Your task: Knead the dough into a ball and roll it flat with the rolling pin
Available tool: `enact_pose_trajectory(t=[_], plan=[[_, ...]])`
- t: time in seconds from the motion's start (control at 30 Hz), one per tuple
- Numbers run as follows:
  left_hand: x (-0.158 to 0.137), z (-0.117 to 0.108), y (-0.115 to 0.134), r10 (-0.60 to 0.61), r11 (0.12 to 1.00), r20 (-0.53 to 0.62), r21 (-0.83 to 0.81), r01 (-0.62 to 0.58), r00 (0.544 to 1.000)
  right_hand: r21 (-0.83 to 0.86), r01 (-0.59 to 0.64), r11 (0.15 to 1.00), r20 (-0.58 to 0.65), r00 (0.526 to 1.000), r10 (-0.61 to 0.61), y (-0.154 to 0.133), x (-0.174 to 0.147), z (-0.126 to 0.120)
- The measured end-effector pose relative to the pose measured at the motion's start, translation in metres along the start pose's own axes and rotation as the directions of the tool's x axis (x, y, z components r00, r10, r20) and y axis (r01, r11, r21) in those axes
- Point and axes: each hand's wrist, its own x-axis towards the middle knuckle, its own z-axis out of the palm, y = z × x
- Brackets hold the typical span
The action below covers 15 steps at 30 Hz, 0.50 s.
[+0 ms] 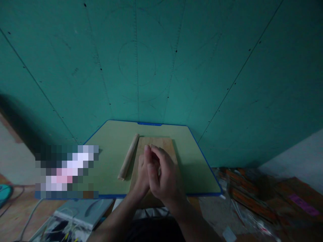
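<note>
My left hand [143, 171] and my right hand [165, 173] are pressed together, palms facing, over a wooden board [156, 142]. The fingers of both are curled, and the fingertips meet at the top. A small pale patch shows in the gap between the palms; whether it is a thing or skin I cannot make out. Left of the board lies a wooden rolling pin [128, 157], slanting away from me on the pale green tabletop [196, 151].
Blue trim edges the small table, which stands against a green wall [151, 67] with pencil lines. A blurred-out patch [68, 171] covers the table's left corner. Below left are cables and a grey box [85, 211]; cardboard and clutter [277, 201] lie on the floor at right.
</note>
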Motion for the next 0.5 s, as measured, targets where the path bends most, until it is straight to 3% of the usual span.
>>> enact_pose_trajectory(t=[0.1,0.17,0.27,0.33,0.4,0.5], plan=[[-0.007,0.003,0.007,0.037,0.985,0.062,0.167,-0.047,0.997,0.105,-0.176,0.979,-0.042,0.983,0.181,0.001,0.005,0.002],[-0.01,0.008,0.012,0.091,0.973,0.073,0.206,-0.105,0.993,0.167,-0.192,0.967,-0.025,0.98,0.199,0.0,0.009,-0.001],[-0.009,0.018,0.022,0.139,0.99,-0.051,0.017,-0.138,0.989,0.16,-0.072,0.984,-0.006,0.997,0.074,-0.005,0.012,-0.007],[-0.007,0.023,0.031,0.057,0.98,-0.108,-0.184,-0.077,0.992,0.125,0.026,0.992,-0.014,1.0,-0.024,-0.008,0.01,-0.01],[-0.006,0.025,0.039,-0.061,0.951,-0.069,-0.307,0.037,0.996,0.131,0.065,0.989,-0.028,0.998,-0.062,-0.009,0.006,-0.011],[-0.009,0.022,0.046,-0.165,0.926,0.04,-0.336,0.169,0.985,0.238,-0.038,0.971,-0.059,0.997,0.053,-0.008,0.001,-0.01]])
